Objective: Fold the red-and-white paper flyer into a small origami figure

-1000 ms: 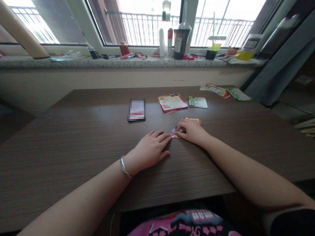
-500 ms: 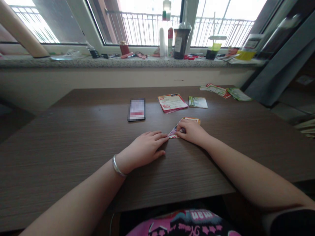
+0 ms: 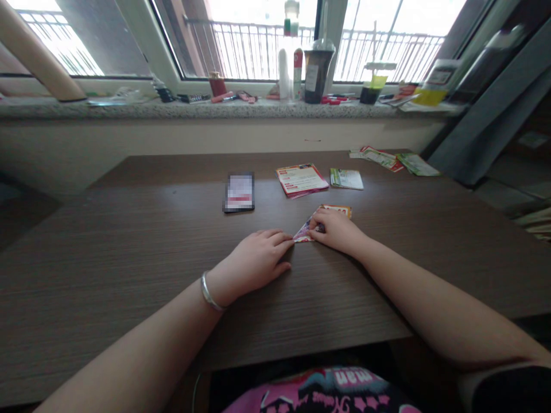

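A printed sheet of paper (image 3: 303, 230), colourful and folded to a slanted edge with a pointed left corner, lies on the table before me. My right hand (image 3: 333, 228) rests on it with bent fingers and the thumb pressing its lower part, covering the middle. Its orange and white upper edge shows beyond the knuckles. My left hand (image 3: 261, 258) lies low over the tabletop, fingers stretched out and thumb apart. Its fingertips touch the paper's left corner. A silver bangle (image 3: 208, 291) circles my left wrist.
Behind the hands lie a phone-like device (image 3: 239, 193) with a blurred screen, a stack of printed sheets (image 3: 302, 179) and a smaller green-white stack (image 3: 346, 179). More leaflets (image 3: 381, 158) sit at the table's back right. Bottles and a lidded dark cup (image 3: 316, 74) stand along the windowsill (image 3: 241, 110).
My left hand and wrist have shifted very slightly to the right. The right hand and the paper stay almost still.
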Available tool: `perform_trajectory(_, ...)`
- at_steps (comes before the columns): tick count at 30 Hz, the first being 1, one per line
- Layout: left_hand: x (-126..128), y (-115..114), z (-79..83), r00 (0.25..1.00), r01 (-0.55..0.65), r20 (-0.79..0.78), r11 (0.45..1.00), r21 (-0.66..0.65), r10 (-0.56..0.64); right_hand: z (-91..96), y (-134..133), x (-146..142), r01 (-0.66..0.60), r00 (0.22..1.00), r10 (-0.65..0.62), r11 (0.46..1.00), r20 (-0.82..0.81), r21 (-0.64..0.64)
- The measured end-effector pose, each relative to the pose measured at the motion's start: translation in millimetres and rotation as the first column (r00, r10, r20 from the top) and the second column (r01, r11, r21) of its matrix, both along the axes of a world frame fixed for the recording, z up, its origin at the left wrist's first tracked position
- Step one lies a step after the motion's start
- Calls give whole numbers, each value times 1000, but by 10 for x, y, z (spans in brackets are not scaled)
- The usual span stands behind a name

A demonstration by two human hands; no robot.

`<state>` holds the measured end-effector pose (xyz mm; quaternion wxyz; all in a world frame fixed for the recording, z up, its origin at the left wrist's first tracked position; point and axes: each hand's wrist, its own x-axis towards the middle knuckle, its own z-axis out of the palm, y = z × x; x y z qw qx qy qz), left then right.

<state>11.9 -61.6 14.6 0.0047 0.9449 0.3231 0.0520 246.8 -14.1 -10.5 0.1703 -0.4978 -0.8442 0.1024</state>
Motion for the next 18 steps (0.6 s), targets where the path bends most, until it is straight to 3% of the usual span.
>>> perform_trajectory(18, -94, 16, 58, 999, -27, 27, 996, -84, 29, 0, -2, 2, 4, 1000, -4, 1000, -12, 2)
